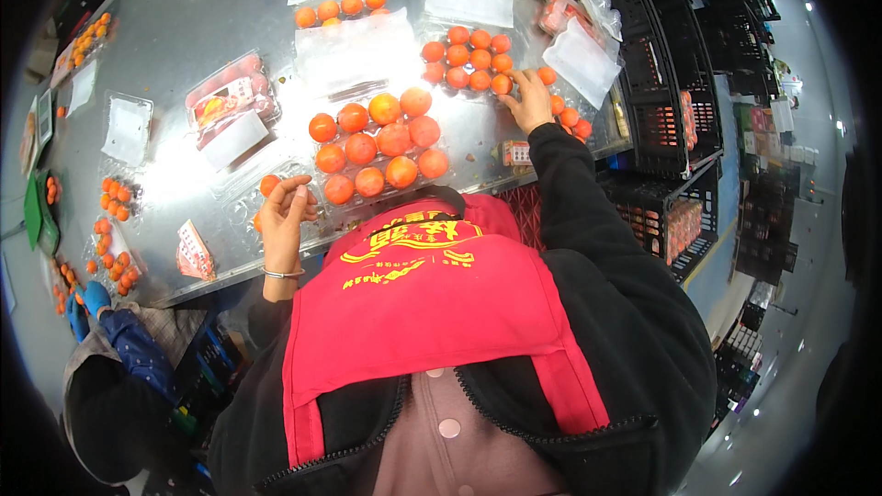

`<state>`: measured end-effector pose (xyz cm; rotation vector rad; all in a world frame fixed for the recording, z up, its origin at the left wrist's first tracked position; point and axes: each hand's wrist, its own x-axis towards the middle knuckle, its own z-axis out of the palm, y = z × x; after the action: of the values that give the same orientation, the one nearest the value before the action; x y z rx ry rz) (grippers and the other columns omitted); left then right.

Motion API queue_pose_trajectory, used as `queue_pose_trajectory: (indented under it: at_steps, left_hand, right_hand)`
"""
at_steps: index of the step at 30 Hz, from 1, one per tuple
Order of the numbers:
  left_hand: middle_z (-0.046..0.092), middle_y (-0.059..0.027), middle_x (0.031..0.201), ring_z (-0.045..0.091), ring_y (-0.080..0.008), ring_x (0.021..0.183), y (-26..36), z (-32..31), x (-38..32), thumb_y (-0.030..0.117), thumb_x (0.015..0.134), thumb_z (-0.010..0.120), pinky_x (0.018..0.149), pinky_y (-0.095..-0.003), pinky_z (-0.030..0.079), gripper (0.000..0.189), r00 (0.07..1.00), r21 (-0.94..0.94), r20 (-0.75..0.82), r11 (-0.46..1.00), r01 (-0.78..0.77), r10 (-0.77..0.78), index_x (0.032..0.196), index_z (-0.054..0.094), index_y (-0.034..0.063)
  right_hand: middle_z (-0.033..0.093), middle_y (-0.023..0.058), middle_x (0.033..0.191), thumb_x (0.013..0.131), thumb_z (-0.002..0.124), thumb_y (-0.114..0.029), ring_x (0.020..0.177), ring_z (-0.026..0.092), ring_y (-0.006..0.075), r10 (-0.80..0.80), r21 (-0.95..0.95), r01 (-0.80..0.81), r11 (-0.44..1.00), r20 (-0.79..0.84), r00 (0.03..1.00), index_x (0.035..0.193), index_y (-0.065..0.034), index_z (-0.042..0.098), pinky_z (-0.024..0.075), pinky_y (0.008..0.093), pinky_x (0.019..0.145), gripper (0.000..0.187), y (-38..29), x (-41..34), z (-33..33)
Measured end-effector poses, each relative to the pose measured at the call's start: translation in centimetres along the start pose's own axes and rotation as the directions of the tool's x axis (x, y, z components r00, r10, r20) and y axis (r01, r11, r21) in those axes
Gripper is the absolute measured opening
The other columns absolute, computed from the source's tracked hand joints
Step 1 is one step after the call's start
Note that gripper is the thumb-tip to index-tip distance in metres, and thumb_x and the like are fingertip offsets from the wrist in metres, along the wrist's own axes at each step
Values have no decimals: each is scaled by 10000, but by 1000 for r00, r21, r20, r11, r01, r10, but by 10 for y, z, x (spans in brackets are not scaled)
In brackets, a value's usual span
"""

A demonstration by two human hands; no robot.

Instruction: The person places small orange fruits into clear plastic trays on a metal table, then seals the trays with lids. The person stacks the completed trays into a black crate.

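Observation:
Thumb and fingers of my right hand [529, 100] close around an orange-red fruit [501, 85] at the corner of a clear plastic tray filled with similar fruit [457, 55]. Directly before me lies another clear tray holding rows of larger-looking orange-red fruit [369, 182]. My left hand [284, 210], with a bangle [282, 273] at the wrist, hovers left of that tray, its fingers bent and apart. Loose fruit [269, 184] shows beside its fingertips, over a clear plastic tray [241, 205] partly hidden by the hand. I see nothing held in the left hand.
Packed clamshells [231, 100] and white pads [355, 48] lie across the metal table [165, 200]. Loose fruit [569, 116] sits at right, beside black crates [644, 62]. Printed labels [196, 251] lie left. A co-worker's blue-gloved hands [95, 297] handle fruit at far left.

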<state>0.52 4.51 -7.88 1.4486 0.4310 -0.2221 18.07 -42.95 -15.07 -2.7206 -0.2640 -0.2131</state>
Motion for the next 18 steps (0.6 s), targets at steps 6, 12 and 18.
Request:
queue_pose_trajectory:
  at_steps: [6, 12, 18]
  left_hand:
    - [664, -20, 894, 609, -77, 796, -3, 6, -2, 173, 1061, 618, 700, -235, 504, 227, 1000, -18, -15, 1000, 5, -5, 1211, 688, 17]
    - [660, -12, 916, 597, -66, 802, 11, 6, -2, 153, 1061, 619, 697, -226, 492, 207, 965, -4, -247, 996, -88, 85, 1198, 691, 15]
    - [656, -28, 986, 615, -95, 830, 71, 40, 4, 156, 1089, 552, 773, -255, 524, 255, 931, 60, -95, 936, -348, 352, 1256, 670, 4]
  right_hand:
    - [647, 127, 1024, 760, 871, -125, 900, 642, 326, -16, -19, 15, 1000, -68, 998, 1140, -53, 679, 532, 425, 812, 432, 1, 1, 4]
    - [714, 127, 1137, 820, 844, -70, 1000, 702, 236, 261, 491, -196, 849, -66, 963, 1206, 9, 667, 546, 353, 875, 431, -51, 2, -29]
    - [697, 82, 1180, 882, 799, -40, 1031, 662, 155, 10, 786, 50, 616, -72, 997, 1307, -4, 629, 529, 314, 932, 459, -169, -1, -77]
